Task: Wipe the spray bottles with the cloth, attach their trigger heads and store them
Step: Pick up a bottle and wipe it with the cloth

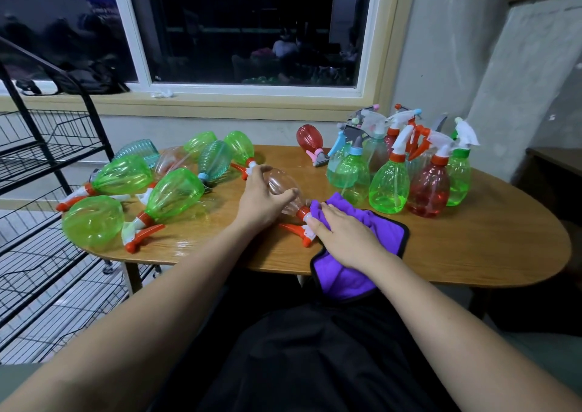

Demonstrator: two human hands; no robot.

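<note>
Wooden table point(472, 254) carried toppled bottles point(173, 194) at left and upright bottles point(389, 188) clustered at right. Purple cloth point(384, 226) hung over the near edge, a clear bottle point(282, 186) lying on its side just beside it. Left hand point(263, 199) gripped the clear bottle's body; right hand point(341, 233) lay flat, fingers straight, on the cloth at the bottle's neck.
</note>
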